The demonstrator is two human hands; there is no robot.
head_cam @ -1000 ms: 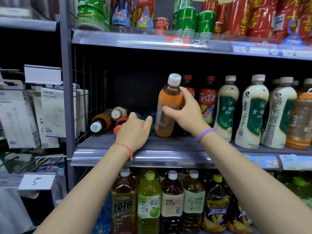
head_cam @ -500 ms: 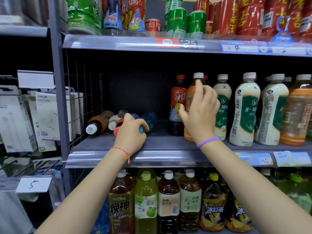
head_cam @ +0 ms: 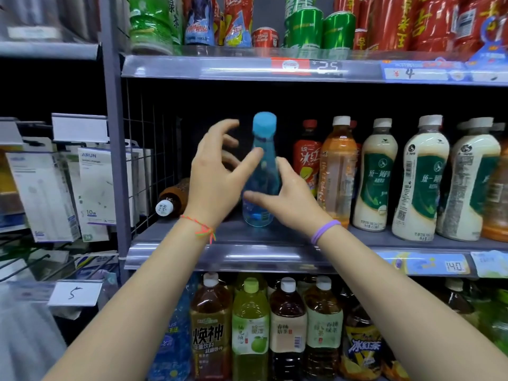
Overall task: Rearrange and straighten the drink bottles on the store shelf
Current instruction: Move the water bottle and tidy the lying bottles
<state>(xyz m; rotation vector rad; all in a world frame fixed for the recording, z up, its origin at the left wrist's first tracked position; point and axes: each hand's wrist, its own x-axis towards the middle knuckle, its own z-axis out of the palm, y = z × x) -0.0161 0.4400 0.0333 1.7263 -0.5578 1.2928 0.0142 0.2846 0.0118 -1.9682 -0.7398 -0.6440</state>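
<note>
Blue bottle [head_cam: 259, 171] is standing upright near the shelf [head_cam: 247, 257] front edge, between both hands. Left hand [head_cam: 217, 177] is spreading open, thumb touching the neck; right hand [head_cam: 288, 199] is cupping it loosely, grip unclear. Brown bottle [head_cam: 173, 199] is lying sideways at the shelf's left end, nearer the left hand.

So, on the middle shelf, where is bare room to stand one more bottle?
Bare shelf shows in front, between the wire grid and the blue bottle, ahead of the lying brown bottle. From the red-label bottle rightward, bottles stand packed side by side.
</note>
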